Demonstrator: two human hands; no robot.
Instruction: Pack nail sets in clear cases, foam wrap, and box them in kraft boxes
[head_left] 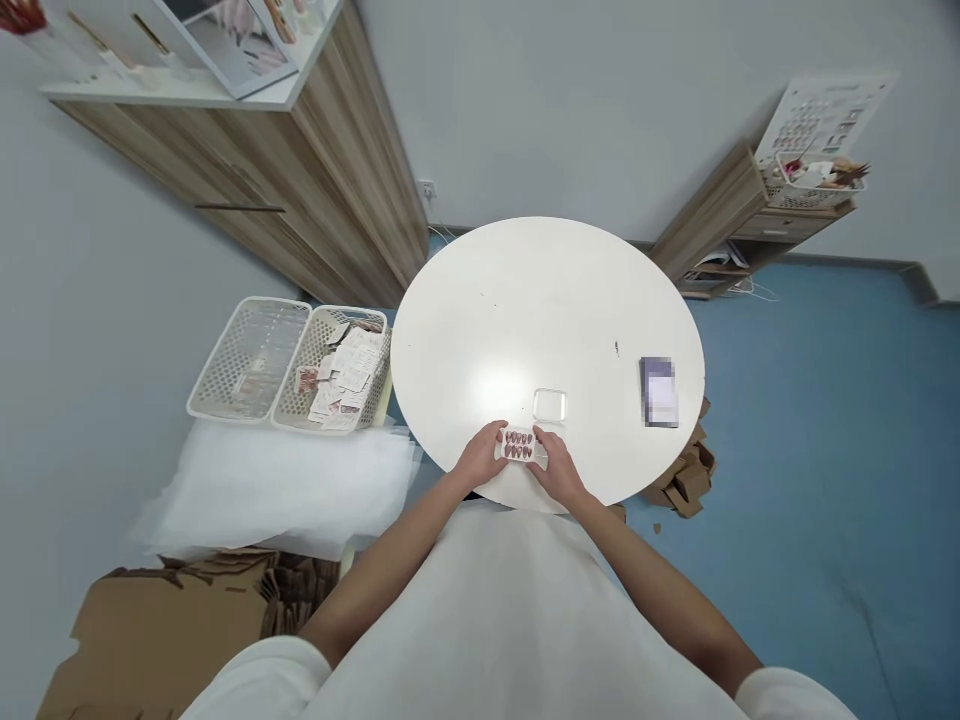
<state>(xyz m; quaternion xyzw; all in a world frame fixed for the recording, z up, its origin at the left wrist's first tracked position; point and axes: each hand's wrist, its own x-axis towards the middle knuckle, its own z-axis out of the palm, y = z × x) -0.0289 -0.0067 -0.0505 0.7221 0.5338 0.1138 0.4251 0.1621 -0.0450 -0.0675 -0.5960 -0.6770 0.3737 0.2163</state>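
Between my two hands, over the near part of the round white table [540, 280], is a small white card of press-on nails [518, 444]. Its dark reddish nails lie in two rows. My left hand [481, 456] grips the card's left edge, fingers curled at the side. On the other edge, my right hand [556, 466] pinches the card between thumb and fingers. Just beyond my right hand lies a clear plastic box [550, 405] with its lid part up; its lower part is partly covered by that hand.
Left of the table stand two white baskets, one with clear boxes [259, 350], one with printed cards [349, 375]. White sheets [285, 485] and flattened cardboard [165, 640] lie nearer. A dark booklet [659, 392] is on the table's right. Cardboard pieces [686, 480] sit below. Wooden cabinets [360, 150] stand behind.
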